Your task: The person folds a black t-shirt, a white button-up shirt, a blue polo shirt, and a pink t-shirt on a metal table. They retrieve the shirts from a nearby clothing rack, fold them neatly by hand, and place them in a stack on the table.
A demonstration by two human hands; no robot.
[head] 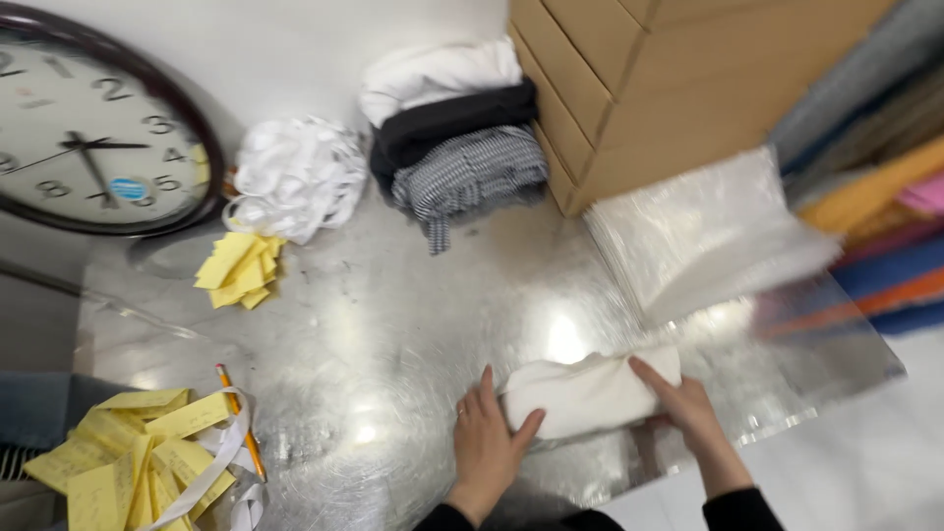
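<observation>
- Pressing a rolled white cloth bundle (590, 391) near the shiny metal tabletop's (393, 324) front edge: left hand (489, 442) spread flat against its end, right hand (688, 408) laid open on top.
- Likely risk: unrolling or sliding off that slick front edge, neither hand clamping.

On the shiny metal table (393, 324), the left hand (487, 442) and right hand (688, 408) press both ends of a rolled white cloth (585, 393). Beyond the cloth lie 3 folded garments (452, 138) beside cardboard boxes (669, 79); far left of it, a wall clock (93, 123).
</observation>
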